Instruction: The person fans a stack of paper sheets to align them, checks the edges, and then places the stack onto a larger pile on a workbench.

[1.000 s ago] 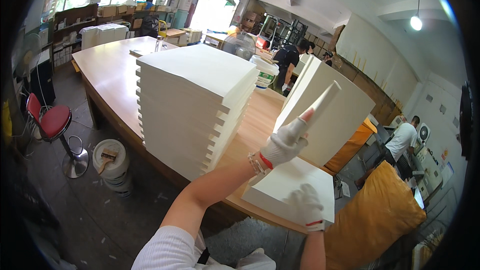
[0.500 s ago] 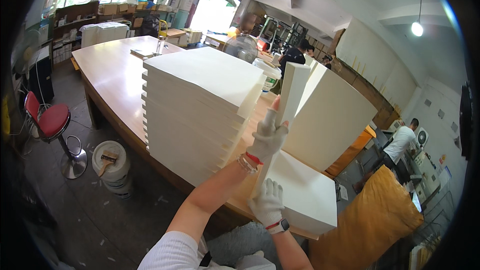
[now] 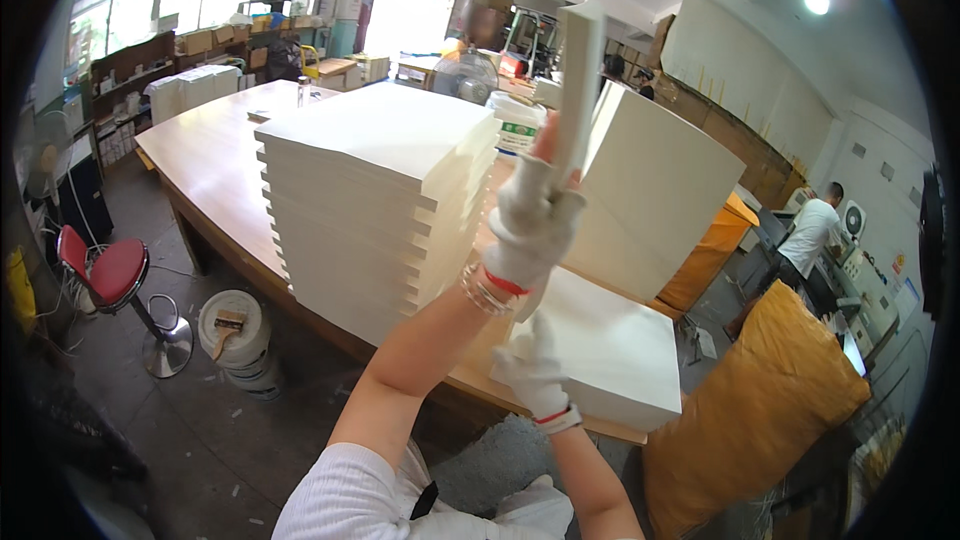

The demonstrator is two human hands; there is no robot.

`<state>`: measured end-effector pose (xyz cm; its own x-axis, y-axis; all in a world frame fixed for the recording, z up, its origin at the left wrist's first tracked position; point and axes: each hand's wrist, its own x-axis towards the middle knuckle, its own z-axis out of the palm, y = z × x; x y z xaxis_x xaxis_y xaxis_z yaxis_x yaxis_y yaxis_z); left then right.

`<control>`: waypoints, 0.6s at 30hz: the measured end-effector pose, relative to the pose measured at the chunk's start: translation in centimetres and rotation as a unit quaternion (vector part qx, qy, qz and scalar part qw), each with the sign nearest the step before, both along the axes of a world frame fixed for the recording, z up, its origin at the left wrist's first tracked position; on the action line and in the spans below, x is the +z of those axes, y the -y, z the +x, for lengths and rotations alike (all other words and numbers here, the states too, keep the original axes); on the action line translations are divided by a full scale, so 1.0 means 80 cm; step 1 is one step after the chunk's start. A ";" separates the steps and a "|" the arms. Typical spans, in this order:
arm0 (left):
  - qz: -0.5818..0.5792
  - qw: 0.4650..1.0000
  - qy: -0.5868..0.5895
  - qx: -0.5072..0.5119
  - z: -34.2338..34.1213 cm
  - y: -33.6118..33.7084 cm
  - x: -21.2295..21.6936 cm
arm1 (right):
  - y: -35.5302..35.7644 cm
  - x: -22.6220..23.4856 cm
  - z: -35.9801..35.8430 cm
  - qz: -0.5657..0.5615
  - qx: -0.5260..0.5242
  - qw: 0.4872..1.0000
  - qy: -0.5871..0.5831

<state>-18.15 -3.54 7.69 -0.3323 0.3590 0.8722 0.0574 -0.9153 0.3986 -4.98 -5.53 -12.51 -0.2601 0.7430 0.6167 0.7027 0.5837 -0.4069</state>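
My left hand [image 3: 527, 225], in a white glove with bare fingertips, is closed round a thick sheaf of white paper [image 3: 578, 90] standing upright and edge-on to me. My right hand [image 3: 538, 372], gloved too, is just below it, by the sheaf's lower end. Its fingers are smeared by motion, so their grip does not show. Left of my hands rises a tall paper stack [image 3: 340, 230] in staggered layers. Under and right of my right hand lies a lower paper stack [image 3: 615, 345], with a tall upright block of paper [image 3: 660, 195] behind it.
A long wooden table [image 3: 205, 145] bears the paper. On the floor at left are a red stool [image 3: 112, 270] and a lidded bucket [image 3: 240, 345] with a brush [image 3: 225, 330]. A bulging orange sack [image 3: 755, 405] stands at right. A person [image 3: 808, 235] works behind it.
My left hand has raised the sheaf, whose top is now higher. My right hand has shifted slightly down and blurred. The whole view has tilted a little.
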 end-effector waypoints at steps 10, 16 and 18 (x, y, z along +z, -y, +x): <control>0.353 0.881 -0.157 0.273 0.076 0.066 0.113 | -0.094 0.080 0.017 -0.232 0.564 0.516 -0.601; 0.006 0.907 -0.407 0.109 -0.008 0.052 0.144 | -0.079 0.230 -0.083 -0.003 0.401 0.768 -0.500; -0.019 0.943 -0.334 -0.007 -0.087 0.046 0.137 | -0.062 0.286 -0.107 -0.118 0.418 0.760 -0.484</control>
<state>-25.08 -7.22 18.63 0.2903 0.3950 0.8716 0.2951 -0.9034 0.3111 -13.56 -0.58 10.36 -0.2119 0.6872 0.6949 -0.5688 0.4915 -0.6595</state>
